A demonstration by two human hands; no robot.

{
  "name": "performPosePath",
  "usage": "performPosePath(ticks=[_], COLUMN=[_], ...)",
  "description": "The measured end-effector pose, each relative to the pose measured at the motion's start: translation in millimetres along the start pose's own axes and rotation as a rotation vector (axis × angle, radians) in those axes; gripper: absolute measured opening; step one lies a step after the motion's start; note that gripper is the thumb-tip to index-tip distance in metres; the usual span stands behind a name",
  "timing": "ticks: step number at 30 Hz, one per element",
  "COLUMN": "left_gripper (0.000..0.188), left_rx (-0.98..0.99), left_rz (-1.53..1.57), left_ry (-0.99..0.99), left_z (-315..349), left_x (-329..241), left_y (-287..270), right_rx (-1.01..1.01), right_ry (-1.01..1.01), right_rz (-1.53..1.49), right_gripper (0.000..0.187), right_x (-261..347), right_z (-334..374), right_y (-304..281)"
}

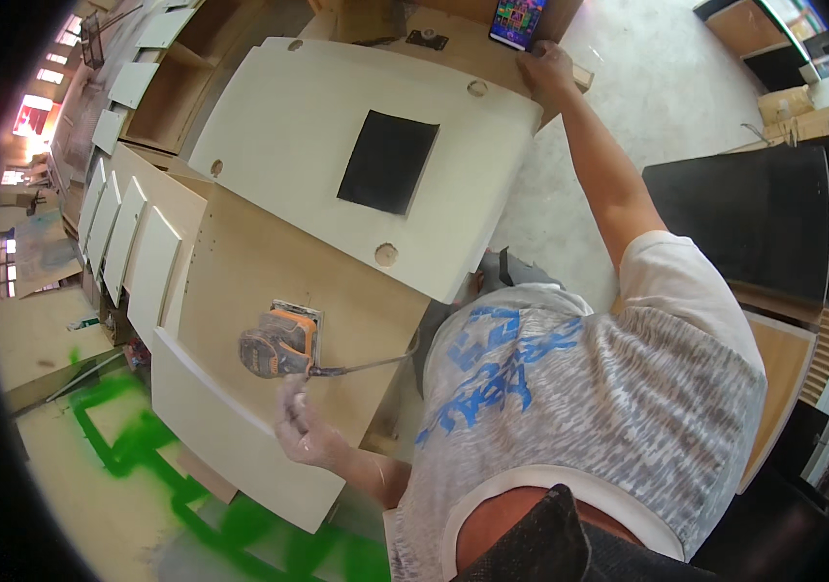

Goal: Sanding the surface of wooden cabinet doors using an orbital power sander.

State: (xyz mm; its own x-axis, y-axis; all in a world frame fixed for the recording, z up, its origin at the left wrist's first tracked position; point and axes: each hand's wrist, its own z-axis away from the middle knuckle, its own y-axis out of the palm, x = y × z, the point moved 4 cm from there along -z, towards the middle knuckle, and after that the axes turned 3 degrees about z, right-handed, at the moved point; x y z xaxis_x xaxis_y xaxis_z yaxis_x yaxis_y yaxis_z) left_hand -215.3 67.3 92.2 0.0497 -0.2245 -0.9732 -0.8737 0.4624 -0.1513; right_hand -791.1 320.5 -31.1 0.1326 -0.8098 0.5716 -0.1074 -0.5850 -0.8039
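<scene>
In the head view, our left hand (305, 427) is hovering empty beside the unheld sander (276, 347); our right hand (549, 70) is reaching the phone (517, 21), grip unclear. Between them the white board (283, 131) is lying; what's done or left, we cannot tell.

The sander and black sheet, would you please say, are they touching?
Apart: the head view shows tan board and white panel lying between the sander and black sheet.
</scene>
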Motion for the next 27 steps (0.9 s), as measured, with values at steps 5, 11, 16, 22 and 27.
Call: performPosePath(ticks=[5, 11, 16, 22, 27], left_gripper=[0.046, 0.063, 0.062, 0.059, 0.057], left_rx=[-0.091, -0.017, -0.035, -0.067, -0.206], left_rz=[-0.826, -0.855, -0.571, -0.165, 0.285], left_ry=[0.251, 0.249, -0.161, -0.224, -0.245], left_z=[-29, -61, -89, -79, -61], left_x=[1, 30, 34, 55, 65], left_y=[-12, 12, -3, -14, -26], right_rx=[-0.073, -0.010, 0.063, 0.491, 1.339], right_ry=[-0.026, -0.178, -0.723, -0.795, 0.003], right_rz=[-0.205, -0.206, -0.417, -0.615, -0.768], right_gripper=[0.044, 0.022, 0.027, 0.030, 0.046], right_x=[23, 114, 179, 222, 234], right_z=[34, 141, 244, 327, 367], right_y=[-19, -37, -15, -1, 25])
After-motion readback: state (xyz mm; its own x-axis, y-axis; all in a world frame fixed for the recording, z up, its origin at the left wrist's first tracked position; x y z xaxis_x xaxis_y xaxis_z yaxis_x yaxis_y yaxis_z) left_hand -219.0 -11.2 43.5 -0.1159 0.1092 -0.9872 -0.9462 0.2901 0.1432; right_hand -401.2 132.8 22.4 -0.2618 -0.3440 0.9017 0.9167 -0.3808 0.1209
